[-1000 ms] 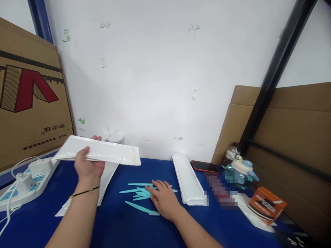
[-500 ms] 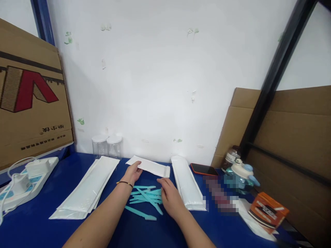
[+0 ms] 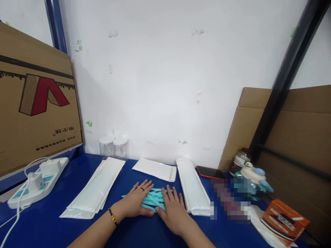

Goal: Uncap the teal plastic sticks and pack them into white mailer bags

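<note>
Both of my hands lie palm down on a pile of thin teal plastic sticks [image 3: 153,199] in the middle of the blue table. My left hand [image 3: 138,201] rests over the pile's left side with fingers spread. Over the right side my right hand [image 3: 173,208] is spread too, its thumb pointing at the left thumb. Parts of the sticks are hidden under the fingers. Behind the pile lies a small white packet [image 3: 154,169]. Stacked white padded packets [image 3: 97,189] lie to the left, and another long white packet [image 3: 193,189] is to the right.
A power strip [image 3: 38,184] with cables sits on the left, near a cardboard box [image 3: 38,137]. Two clear jars [image 3: 120,148] stand by the wall. On the right are a phone [image 3: 210,172], a teal bottle [image 3: 252,182], a brown jar [image 3: 239,162] and an orange box [image 3: 284,222].
My left hand has let go of the small white packet and come down onto the sticks. My right hand has opened flat on them. The sticks are bunched closer together, and the view has shifted slightly left.
</note>
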The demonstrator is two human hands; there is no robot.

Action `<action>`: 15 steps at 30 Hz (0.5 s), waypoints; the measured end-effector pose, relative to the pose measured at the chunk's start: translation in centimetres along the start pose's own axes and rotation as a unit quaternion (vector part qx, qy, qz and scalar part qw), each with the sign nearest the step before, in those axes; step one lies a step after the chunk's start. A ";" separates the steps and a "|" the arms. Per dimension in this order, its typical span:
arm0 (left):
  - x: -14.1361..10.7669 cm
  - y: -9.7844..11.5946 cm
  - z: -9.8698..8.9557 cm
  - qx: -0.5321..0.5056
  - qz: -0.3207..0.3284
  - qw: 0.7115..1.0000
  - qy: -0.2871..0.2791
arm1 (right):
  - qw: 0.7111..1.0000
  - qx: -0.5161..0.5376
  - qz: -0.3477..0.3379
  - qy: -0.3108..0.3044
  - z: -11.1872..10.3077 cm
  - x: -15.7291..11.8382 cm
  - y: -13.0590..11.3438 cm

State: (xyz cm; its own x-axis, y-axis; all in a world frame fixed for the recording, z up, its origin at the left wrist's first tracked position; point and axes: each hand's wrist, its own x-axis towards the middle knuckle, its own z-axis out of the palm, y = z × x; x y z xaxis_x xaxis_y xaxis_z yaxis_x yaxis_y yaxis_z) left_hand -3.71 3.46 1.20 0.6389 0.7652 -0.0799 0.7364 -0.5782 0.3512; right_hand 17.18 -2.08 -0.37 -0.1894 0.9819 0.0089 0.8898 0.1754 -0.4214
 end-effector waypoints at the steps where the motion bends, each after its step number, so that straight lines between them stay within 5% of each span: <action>1: 0.3 -0.4 0.1 0.006 -0.003 1.000 0.014 | 1.000 -0.008 -0.012 0.010 0.5 0.5 -0.4; 8: 2.9 -4.2 0.3 -0.057 -0.009 0.986 0.155 | 0.995 -0.010 -0.067 0.068 1.5 4.7 -1.4; 15: 5.3 -4.4 1.1 -0.041 0.029 0.981 0.188 | 0.980 -0.012 -0.094 0.177 0.1 4.1 -0.3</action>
State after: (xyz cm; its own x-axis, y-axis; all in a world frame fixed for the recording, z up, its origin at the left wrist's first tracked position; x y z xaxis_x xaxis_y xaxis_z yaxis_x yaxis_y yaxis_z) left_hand -3.29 9.78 -1.81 0.5401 0.7912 0.2871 0.6713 -0.6107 0.4201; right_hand 16.05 1.92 -0.30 -0.1989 0.8950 0.3993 0.8633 0.3528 -0.3609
